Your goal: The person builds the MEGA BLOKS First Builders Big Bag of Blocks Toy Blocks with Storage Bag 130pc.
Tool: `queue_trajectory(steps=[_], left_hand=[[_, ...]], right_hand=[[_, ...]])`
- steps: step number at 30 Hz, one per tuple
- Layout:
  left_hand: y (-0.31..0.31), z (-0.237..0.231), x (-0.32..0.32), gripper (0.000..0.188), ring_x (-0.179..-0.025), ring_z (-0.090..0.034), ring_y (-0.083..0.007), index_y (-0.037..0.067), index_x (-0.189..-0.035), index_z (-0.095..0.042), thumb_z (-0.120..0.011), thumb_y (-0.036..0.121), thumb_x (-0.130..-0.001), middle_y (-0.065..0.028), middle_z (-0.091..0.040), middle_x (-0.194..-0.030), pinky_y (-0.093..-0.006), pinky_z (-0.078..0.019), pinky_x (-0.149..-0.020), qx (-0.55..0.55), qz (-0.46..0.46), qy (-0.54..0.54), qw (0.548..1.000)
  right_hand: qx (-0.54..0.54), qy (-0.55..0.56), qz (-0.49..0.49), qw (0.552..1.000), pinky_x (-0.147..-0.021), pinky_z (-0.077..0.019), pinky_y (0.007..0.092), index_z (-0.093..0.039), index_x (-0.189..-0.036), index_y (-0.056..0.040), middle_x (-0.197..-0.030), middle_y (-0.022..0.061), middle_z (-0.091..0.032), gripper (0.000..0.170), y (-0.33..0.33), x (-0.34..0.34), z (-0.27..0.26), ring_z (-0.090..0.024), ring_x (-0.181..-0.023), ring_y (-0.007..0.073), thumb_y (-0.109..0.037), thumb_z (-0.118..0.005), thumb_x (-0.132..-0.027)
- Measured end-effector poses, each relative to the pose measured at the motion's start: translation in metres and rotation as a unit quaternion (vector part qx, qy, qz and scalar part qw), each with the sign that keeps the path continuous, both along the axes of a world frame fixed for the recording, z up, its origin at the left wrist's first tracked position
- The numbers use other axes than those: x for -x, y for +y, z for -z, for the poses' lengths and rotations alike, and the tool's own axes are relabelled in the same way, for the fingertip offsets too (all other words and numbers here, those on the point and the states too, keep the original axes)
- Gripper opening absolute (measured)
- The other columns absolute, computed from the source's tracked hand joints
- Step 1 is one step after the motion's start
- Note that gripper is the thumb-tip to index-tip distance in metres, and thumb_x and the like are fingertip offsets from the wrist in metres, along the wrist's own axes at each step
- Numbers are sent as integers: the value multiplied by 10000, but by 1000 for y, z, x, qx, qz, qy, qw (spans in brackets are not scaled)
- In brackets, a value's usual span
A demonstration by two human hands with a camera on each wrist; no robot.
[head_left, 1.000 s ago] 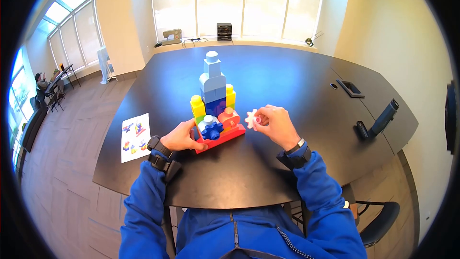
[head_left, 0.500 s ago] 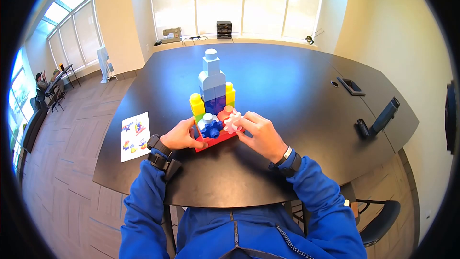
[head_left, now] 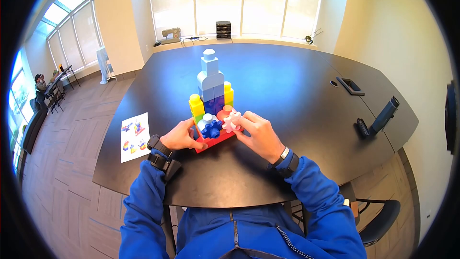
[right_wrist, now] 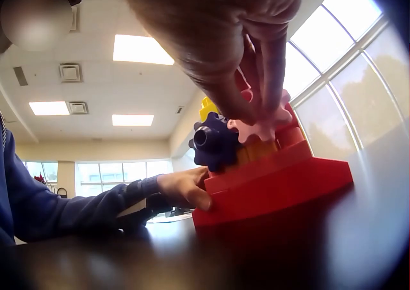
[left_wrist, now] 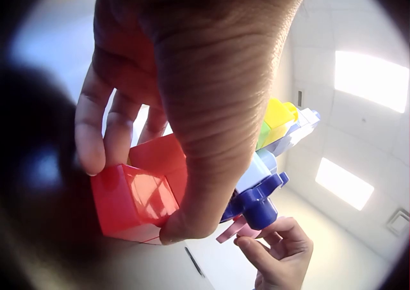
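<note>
A toy block tower stands on a long red base (head_left: 216, 141), its tall light blue column (head_left: 211, 80) rising at the back. Yellow blocks (head_left: 195, 101) flank that column. My left hand (head_left: 178, 136) grips the base's left end, thumb on the front, as the left wrist view shows. A dark blue gear (head_left: 211, 129) sits at the front on a pale blue block (head_left: 206, 118). Between its fingertips my right hand (head_left: 261, 135) pinches a pink gear (right_wrist: 261, 131). That gear is right beside the blue one, in front of a red-orange block (head_left: 224, 111).
A printed picture sheet (head_left: 134, 139) lies on the black table (head_left: 297, 100) at left. Over to the right are a dark cylindrical object (head_left: 385, 116) and a square table recess (head_left: 350, 86). A chair (head_left: 381, 223) stands near the right edge. Another person (head_left: 40, 84) sits far off.
My right hand has moved left with the pink gear, from apart on the right to beside the blue gear. The left hand keeps its grip on the base.
</note>
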State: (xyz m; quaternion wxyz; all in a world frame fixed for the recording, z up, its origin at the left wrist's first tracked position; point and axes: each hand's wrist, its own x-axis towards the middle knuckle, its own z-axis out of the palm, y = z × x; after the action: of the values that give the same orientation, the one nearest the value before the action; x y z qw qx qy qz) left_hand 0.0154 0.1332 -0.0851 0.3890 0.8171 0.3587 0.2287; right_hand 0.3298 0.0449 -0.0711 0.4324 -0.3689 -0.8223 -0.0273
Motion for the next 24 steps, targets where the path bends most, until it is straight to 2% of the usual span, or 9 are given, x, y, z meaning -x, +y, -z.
queue_trajectory(steps=[5,12,22,24], left_hand=[[7,9,3,723,-709,-543,-64,91,-1384,-688,-1035,314,-790,24,-738,-1008,-288,-473,-649,1,0,0,1000],[7,9,3,707,-696,-529,-59,101,-1369,-696,-1038,318,-790,31,-736,-1007,-281,-464,-639,7,-3,1,1000],[3,4,2,674,-657,-604,-66,70,-1359,-671,-1034,248,-820,5,-743,-998,-276,-539,-596,31,12,-11,999],[2,2,1,666,-652,-605,-66,67,-1352,-670,-1033,245,-823,5,-741,-994,-275,-545,-589,37,12,-14,999]], right_hand=[[11,16,3,1000,-854,-603,492,-690,-1082,-65,-1032,130,-667,211,1,0,2,-721,-967,379,-51,-835,-930],[26,30,9,999,-848,-605,494,-689,-1078,-66,-1022,133,-664,218,4,-2,5,-725,-967,384,-53,-841,-922],[20,30,4,999,-847,-603,492,-694,-1082,-56,-1037,139,-662,207,3,0,4,-719,-967,395,-60,-842,-936],[3,26,8,1000,-823,-613,438,-751,-1125,-63,-1012,115,-679,212,4,0,5,-732,-909,347,-56,-869,-948]])
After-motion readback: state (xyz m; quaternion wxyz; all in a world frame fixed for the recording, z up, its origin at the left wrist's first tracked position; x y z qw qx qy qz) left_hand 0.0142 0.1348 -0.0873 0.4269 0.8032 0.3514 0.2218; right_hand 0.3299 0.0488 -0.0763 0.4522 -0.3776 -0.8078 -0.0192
